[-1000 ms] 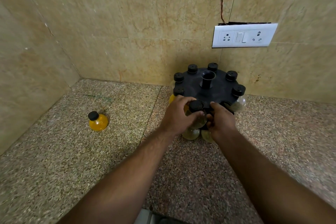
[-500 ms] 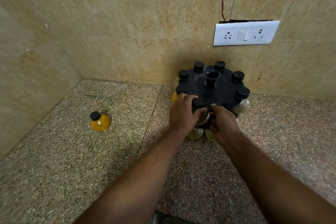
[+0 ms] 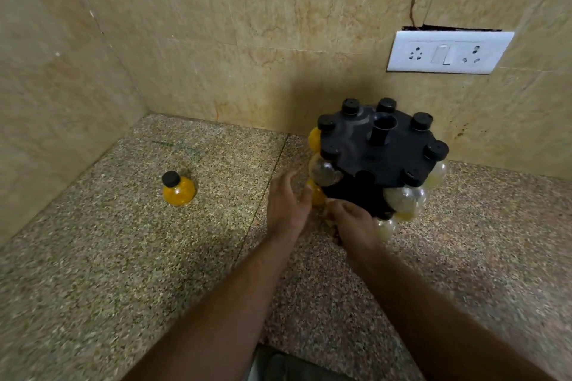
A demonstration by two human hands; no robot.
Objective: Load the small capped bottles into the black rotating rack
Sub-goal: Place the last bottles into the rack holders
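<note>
Your left hand [image 3: 286, 204] hangs just left of the black rotating rack [image 3: 376, 158], palm turned toward it, fingers loosely spread and holding nothing; its fingertips come close to an orange-filled bottle [image 3: 316, 193] on the rack's lower tier, though whether they touch it is unclear through the blur. Your right hand [image 3: 351, 221] sits low against the front of the rack, fingers curled inward around the lower tier; something pale shows under them, but you cannot tell from this view whether they grip a bottle or only the rack itself. The rack stands on the speckled granite counter [image 3: 123, 257] close to the back wall, below a white switch-and-socket plate [image 3: 448, 52]. Its top disc carries black-capped bottles around the rim, with an open slot [image 3: 365, 175] at the front edge facing you. A bottle with dark contents [image 3: 325, 173] hangs at the front left, and pale, nearly clear bottles [image 3: 402, 199] cluster at the front right. One loose bottle of orange powder [image 3: 178, 189], black cap on, stands upright on the counter well to the left of the rack, near the side wall, apart from both hands.
</note>
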